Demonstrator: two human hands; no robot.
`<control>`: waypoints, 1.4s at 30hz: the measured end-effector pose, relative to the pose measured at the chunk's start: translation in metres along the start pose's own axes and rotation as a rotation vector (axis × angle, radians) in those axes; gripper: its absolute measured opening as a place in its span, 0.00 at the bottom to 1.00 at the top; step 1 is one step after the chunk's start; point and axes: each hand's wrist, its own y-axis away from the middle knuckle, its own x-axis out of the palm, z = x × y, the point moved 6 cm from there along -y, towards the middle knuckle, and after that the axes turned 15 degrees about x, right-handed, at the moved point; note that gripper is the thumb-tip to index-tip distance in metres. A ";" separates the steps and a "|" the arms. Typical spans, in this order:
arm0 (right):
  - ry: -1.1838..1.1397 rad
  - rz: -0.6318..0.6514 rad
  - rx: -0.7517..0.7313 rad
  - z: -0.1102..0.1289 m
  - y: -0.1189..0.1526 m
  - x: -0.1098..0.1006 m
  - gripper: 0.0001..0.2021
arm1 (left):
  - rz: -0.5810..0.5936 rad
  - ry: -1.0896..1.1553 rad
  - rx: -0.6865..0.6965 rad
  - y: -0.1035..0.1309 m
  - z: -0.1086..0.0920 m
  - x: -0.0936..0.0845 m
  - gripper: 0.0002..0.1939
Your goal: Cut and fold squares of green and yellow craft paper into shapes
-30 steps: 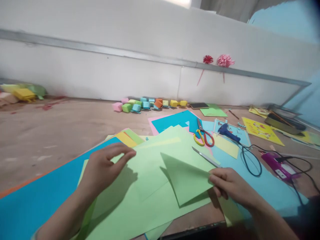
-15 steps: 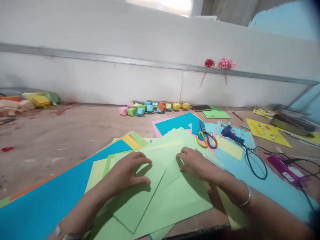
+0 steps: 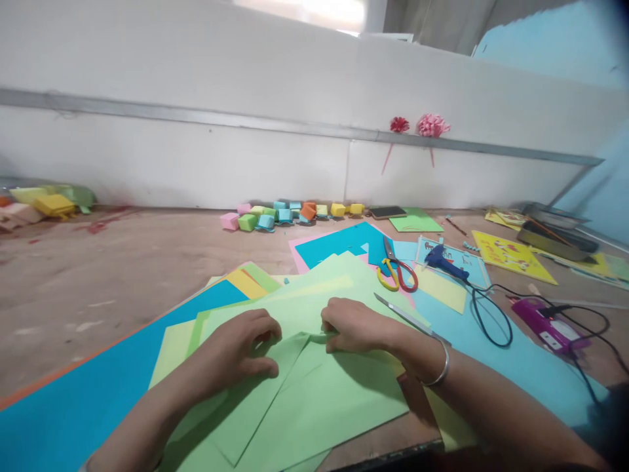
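My right hand [image 3: 354,325] is closed in a pinch on the top corner of a light green paper piece [image 3: 260,403], which is lifted and bent near the fingertips. My left hand [image 3: 243,344] hovers just left of that corner, thumb and fingers apart, holding nothing. Both hands are over a larger light green sheet [image 3: 363,393], which lies on a stack of papers. A craft knife [image 3: 400,313] rests beside my right wrist. Scissors [image 3: 397,265] with yellow and red handles lie beyond it.
Blue card [image 3: 98,400] spreads to the left. Small paper cubes [image 3: 282,215] line the wall. To the right are a blue glue gun [image 3: 446,263], its looping cable, a purple power strip [image 3: 545,324] and a yellow decorated card [image 3: 514,257]. Paper flowers [image 3: 432,124] hang on the rail.
My right hand has closed and pinched the green piece's corner, raising it. My left hand's fingers have curled slightly. The view has shifted a little to the right.
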 end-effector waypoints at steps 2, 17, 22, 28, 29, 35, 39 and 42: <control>-0.053 -0.037 0.020 -0.008 0.003 -0.004 0.07 | -0.039 -0.003 0.011 0.001 -0.001 -0.003 0.13; -0.337 -0.782 0.607 -0.238 0.034 -0.073 0.13 | -0.102 -0.077 0.217 -0.006 -0.028 0.001 0.09; -0.233 -0.797 0.445 -0.206 0.019 -0.061 0.09 | -0.142 -0.098 0.348 -0.007 -0.039 0.009 0.18; -0.187 -0.622 0.170 -0.147 0.010 -0.039 0.09 | 0.035 -0.150 0.206 -0.008 -0.031 0.022 0.44; -0.180 -0.603 0.138 -0.139 0.009 -0.036 0.10 | 0.053 -0.142 0.191 -0.008 -0.030 0.023 0.44; -0.101 -0.449 0.022 -0.103 -0.023 -0.023 0.11 | 0.061 -0.111 0.215 -0.010 -0.034 0.024 0.46; -0.083 -0.387 0.074 -0.097 -0.054 -0.025 0.08 | -0.060 -0.159 0.092 -0.006 -0.014 0.013 0.32; -0.098 -0.343 0.089 -0.094 -0.064 -0.026 0.02 | -0.212 -0.202 -0.122 0.004 0.015 -0.004 0.25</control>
